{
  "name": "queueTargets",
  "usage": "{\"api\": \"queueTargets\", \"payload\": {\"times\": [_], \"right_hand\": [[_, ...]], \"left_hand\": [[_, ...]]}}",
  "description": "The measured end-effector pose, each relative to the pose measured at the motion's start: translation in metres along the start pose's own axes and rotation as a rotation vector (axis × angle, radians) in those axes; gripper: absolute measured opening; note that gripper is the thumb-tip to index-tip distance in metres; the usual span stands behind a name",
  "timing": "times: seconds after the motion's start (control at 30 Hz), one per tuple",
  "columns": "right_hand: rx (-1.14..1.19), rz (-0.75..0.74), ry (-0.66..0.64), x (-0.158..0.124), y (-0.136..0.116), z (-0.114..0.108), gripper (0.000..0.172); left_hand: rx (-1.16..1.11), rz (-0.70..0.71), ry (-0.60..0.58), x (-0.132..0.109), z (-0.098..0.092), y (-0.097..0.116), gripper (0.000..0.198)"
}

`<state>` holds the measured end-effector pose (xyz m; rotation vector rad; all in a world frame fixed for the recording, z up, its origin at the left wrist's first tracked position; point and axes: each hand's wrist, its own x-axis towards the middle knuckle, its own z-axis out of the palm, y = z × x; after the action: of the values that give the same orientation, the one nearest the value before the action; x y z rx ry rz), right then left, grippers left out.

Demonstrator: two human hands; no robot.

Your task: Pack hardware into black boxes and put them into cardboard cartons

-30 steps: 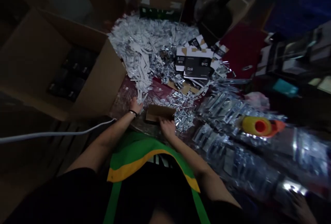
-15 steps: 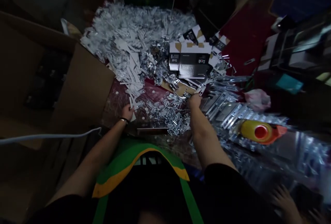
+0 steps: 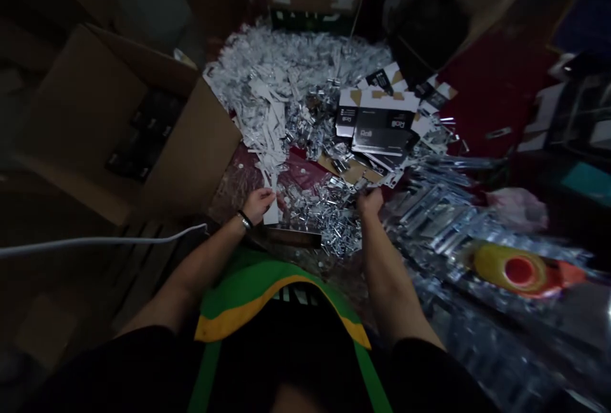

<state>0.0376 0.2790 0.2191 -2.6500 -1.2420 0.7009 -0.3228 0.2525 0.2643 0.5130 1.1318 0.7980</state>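
My left hand (image 3: 259, 205) pinches a white paper strip (image 3: 272, 214) at the near end of a heap of similar strips (image 3: 272, 126). My right hand (image 3: 370, 203) is closed at the right edge of a pile of small shiny metal parts (image 3: 329, 212). What its fingers hold, if anything, is hidden in the dim light. Close to my body, between the hands, lies an opened dark box (image 3: 293, 238). Beyond my right hand, flat black-and-white cartons (image 3: 382, 130) are stacked on brown cardboard (image 3: 356, 171).
At left stands a large open cardboard box (image 3: 191, 152) holding dark small boxes (image 3: 146, 133). A mound of clear plastic-wrapped pieces (image 3: 305, 50) fills the far side. To the right are bagged metal parts (image 3: 443, 222) and a yellow bottle (image 3: 501, 266). A pale cable (image 3: 119, 241) crosses the left.
The view has shifted, so the scene sits further right. My left hand has come nearer the dark box with a white strip. My right hand has drawn back slightly from the cartons.
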Motion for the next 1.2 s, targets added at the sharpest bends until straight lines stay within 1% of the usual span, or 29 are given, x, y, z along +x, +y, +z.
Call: {"api": "queueTargets", "payload": {"times": [0.07, 0.1, 0.13, 0.2, 0.23, 0.27, 0.33, 0.37, 0.43, 0.53, 0.6, 0.63, 0.67, 0.7, 0.73, 0.77, 0.8, 0.83, 0.9, 0.93, 0.97, 1.0, 1.03, 1.07, 1.1, 1.13, 1.17, 1.2], "right_hand": [[-0.023, -0.031, 0.044, -0.031, 0.01, -0.001, 0.042], [-0.068, -0.075, 0.03, -0.048, 0.016, 0.0, 0.042], [-0.134, -0.143, -0.015, -0.066, 0.022, 0.002, 0.041], [-0.305, -0.304, -0.161, -0.102, 0.034, 0.012, 0.041], [-0.381, -0.367, -0.229, -0.117, 0.038, 0.018, 0.042], [-0.43, -0.396, -0.271, -0.129, 0.042, 0.024, 0.044], [-0.459, -0.364, -0.288, -0.144, 0.049, 0.035, 0.044], [-0.443, -0.323, -0.286, -0.146, 0.052, 0.037, 0.042], [-0.366, -0.235, -0.259, -0.144, 0.061, 0.035, 0.038], [-0.254, -0.141, -0.158, -0.137, 0.079, 0.015, 0.037], [-0.22, -0.093, -0.053, -0.142, 0.09, 0.001, 0.039], [-0.189, -0.1, 0.011, -0.148, 0.093, -0.004, 0.041], [-0.139, -0.142, 0.075, -0.158, 0.092, -0.005, 0.04], [-0.081, -0.225, 0.117, -0.17, 0.087, -0.003, 0.039], [-0.028, -0.342, 0.123, -0.184, 0.077, 0.003, 0.037], [0.003, -0.47, 0.088, -0.199, 0.063, 0.013, 0.035], [0.003, -0.587, 0.013, -0.212, 0.045, 0.025, 0.034], [-0.029, -0.667, -0.08, -0.223, 0.025, 0.038, 0.034], [-0.129, -0.688, -0.184, -0.234, -0.009, 0.057, 0.034], [-0.146, -0.703, -0.195, -0.234, -0.017, 0.06, 0.034], [-0.141, -0.716, -0.178, -0.233, -0.017, 0.056, 0.034], [-0.122, -0.705, -0.128, -0.231, -0.007, 0.045, 0.035], [-0.103, -0.636, -0.041, -0.23, 0.012, 0.028, 0.037], [-0.084, -0.53, 0.057, -0.23, 0.038, 0.005, 0.039], [-0.11, -0.263, 0.2, -0.231, 0.07, -0.019, 0.041], [-0.141, 0.076, 0.36, -0.233, 0.105, -0.044, 0.047], [-0.157, 0.391, 0.486, -0.233, 0.14, -0.067, 0.06], [-0.156, 0.52, 0.496, -0.234, 0.173, -0.086, 0.071]], "left_hand": [[0.001, 0.069, -0.007, -0.015, -0.001, 0.009, 0.048], [0.003, 0.108, -0.02, -0.026, -0.002, 0.012, 0.05], [0.011, 0.15, -0.037, -0.038, -0.002, 0.014, 0.051], [0.071, 0.235, -0.093, -0.067, -0.002, 0.013, 0.052], [0.142, 0.275, -0.132, -0.082, -0.003, 0.009, 0.05], [0.242, 0.316, -0.172, -0.096, -0.004, 0.003, 0.048], [0.484, 0.421, -0.25, -0.115, -0.008, -0.016, 0.043], [0.599, 0.486, -0.288, -0.119, -0.01, -0.027, 0.042], [0.773, 0.624, -0.379, -0.114, -0.014, -0.054, 0.042], [0.965, 0.813, -0.551, -0.089, -0.017, -0.091, 0.044], [1.065, 0.978, -0.599, -0.074, -0.019, -0.11, 0.044], [1.101, 1.068, -0.588, -0.069, -0.021, -0.118, 0.044], [1.128, 1.151, -0.558, -0.066, -0.023, -0.124, 0.045], [1.145, 1.224, -0.52, -0.065, -0.027, -0.128, 0.046], [1.155, 1.282, -0.483, -0.065, -0.032, -0.131, 0.047], [1.155, 1.322, -0.449, -0.065, -0.037, -0.133, 0.048], [1.15, 1.342, -0.43, -0.064, -0.042, -0.134, 0.048], [1.147, 1.342, -0.429, -0.061, -0.046, -0.134, 0.047], [1.196, 1.27, -0.459, -0.051, -0.048, -0.133, 0.046], [1.267, 1.193, -0.472, -0.044, -0.044, -0.132, 0.046], [1.365, 1.093, -0.474, -0.037, -0.036, -0.131, 0.046], [1.479, 0.975, -0.461, -0.031, -0.026, -0.131, 0.048], [1.591, 0.846, -0.431, -0.026, -0.013, -0.131, 0.05], [1.692, 0.717, -0.385, -0.023, 0.002, -0.131, 0.052], [1.768, 0.603, -0.338, -0.022, 0.016, -0.131, 0.053], [1.819, 0.51, -0.3, -0.023, 0.029, -0.131, 0.054], [1.847, 0.442, -0.273, -0.026, 0.038, -0.131, 0.053], [1.856, 0.396, -0.261, -0.03, 0.042, -0.13, 0.052]]}}
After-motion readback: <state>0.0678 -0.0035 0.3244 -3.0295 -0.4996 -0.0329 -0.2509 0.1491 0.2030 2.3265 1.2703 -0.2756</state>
